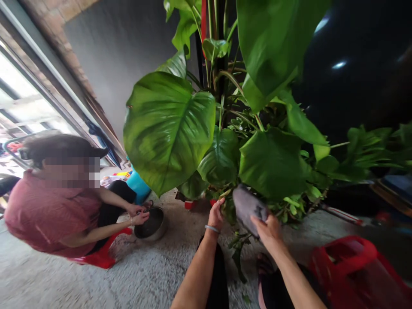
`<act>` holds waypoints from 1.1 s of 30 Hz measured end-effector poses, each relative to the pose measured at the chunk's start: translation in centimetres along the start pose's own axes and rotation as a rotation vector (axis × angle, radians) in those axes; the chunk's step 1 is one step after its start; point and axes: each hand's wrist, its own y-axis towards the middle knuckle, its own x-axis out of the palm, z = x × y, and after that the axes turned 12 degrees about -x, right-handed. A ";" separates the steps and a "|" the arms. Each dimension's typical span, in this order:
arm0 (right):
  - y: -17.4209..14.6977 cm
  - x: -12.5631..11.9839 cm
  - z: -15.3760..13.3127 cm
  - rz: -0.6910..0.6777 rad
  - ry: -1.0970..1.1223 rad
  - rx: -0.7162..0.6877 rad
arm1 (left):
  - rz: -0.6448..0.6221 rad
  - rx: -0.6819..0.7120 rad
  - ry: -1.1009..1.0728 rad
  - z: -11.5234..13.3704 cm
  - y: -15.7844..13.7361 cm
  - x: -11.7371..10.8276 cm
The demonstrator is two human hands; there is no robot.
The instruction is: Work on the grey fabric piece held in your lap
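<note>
A large potted plant (170, 128) with broad glossy green leaves rises in front of me. Low among its foliage, my left hand (216, 215), with a bracelet at the wrist, pinches the edge of a small leaf (229, 210); its fingertips are partly hidden. My right hand (270, 231) grips a grey cloth (247, 208) with a dark mark on it. The cloth is against the lower leaves, just under a broad hanging leaf (273, 163). Below both hands, a drooping dark leaf (238, 259) reaches down near the floor.
To the left, a person in a pink shirt (51, 214) sits on a red stool (106, 253), hands over a metal pot (159, 231). A red plastic stool (347, 257) stands at right on the concrete floor (144, 274). A dark wall panel (106, 64) is behind.
</note>
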 end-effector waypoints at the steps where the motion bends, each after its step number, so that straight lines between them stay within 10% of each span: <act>1: -1.1 0.6 0.3 -0.089 0.011 0.010 | -0.011 -0.001 -0.011 0.0 -0.2 -0.2; 5: -4.8 -0.6 0.6 -0.344 0.216 -0.117 | -0.055 -0.060 0.005 -0.1 -0.5 -0.5; 11: 0.6 -2.4 -1.2 0.132 0.028 -0.235 | -0.027 -0.165 0.143 0.3 -1.1 -0.5; 19: -3.4 3.0 3.5 -0.125 -0.007 -0.170 | -0.079 -0.175 0.131 -0.1 -1.4 -0.2; 33: -3.3 -2.4 3.1 -0.120 0.300 -0.136 | -0.038 -0.128 0.118 -2.3 -3.0 1.0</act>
